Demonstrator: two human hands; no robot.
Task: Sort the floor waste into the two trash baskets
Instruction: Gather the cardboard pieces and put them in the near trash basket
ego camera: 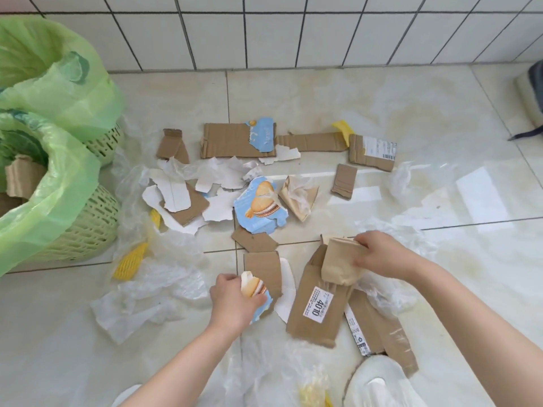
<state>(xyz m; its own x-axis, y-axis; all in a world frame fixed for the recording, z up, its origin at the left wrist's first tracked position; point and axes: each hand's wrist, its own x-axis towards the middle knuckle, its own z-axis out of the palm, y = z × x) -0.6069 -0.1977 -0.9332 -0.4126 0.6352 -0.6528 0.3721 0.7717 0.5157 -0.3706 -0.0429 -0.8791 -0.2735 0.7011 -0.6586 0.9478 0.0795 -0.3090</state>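
down among the floor scraps

from the head camera, my left hand (pixel 235 301) grips a torn biscuit-box piece (pixel 255 289), fingers curled round it just above the tiles. my right hand (pixel 379 254) pinches a tan paper wrap (pixel 340 264) over the labelled cardboard sheet (pixel 316 304). cardboard, white paper and clear plastic lie scattered across the floor (pixel 382 98). two green-lined trash baskets (pixel 88 230) stand at far left, the nearer holding cardboard.
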